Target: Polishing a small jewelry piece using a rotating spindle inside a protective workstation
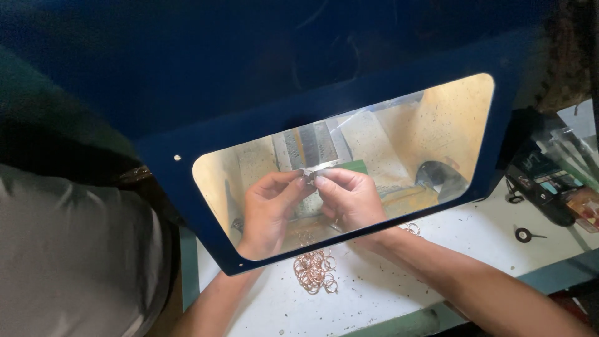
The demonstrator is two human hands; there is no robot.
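Small metal ring point(310, 179) pinched between both hands' fingertips, seen through the window; loose copper rings pile point(315, 271) at 6 o'clock on tabletop point(387, 287).

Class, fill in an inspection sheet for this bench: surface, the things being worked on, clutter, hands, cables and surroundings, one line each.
Surface: white benchtop, speckled with dust and small debris.
Work things: a small ring pinched between both hands behind the blue-framed window; a heap of copper-coloured rings lies just below.
Clutter: a few loose rings near the right wrist; a small black disc; tools at the far right edge, too blurred to name.
Hands: left hand and right hand, fingers closed on the ring.
Cables: nothing seen.
Surroundings: blue machine housing above; grey sleeve at left.
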